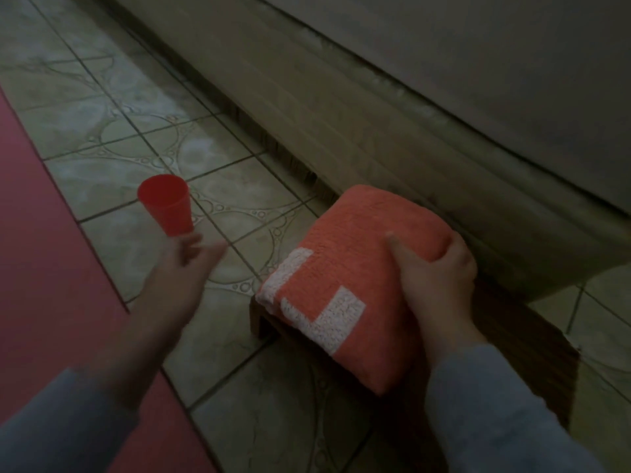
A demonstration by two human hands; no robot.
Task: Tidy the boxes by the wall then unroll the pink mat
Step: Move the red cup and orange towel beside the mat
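Dim light falls on a floor of pale grey-green square ceramic tiles [112, 131] patterned with looping circles and dark grout lines. A grey painted wall [478, 63] runs diagonally across the upper right, meeting a worn, scuffed concrete skirting band [307, 97]. A low dark wooden stool [512, 336] stands against it.

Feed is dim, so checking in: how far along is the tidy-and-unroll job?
Looks done: pink mat lies flat along the left. In hand: right hand grips a folded orange towel on a low wooden stand; left hand holds a red cup. Left: no boxes visible, so cannot tell.
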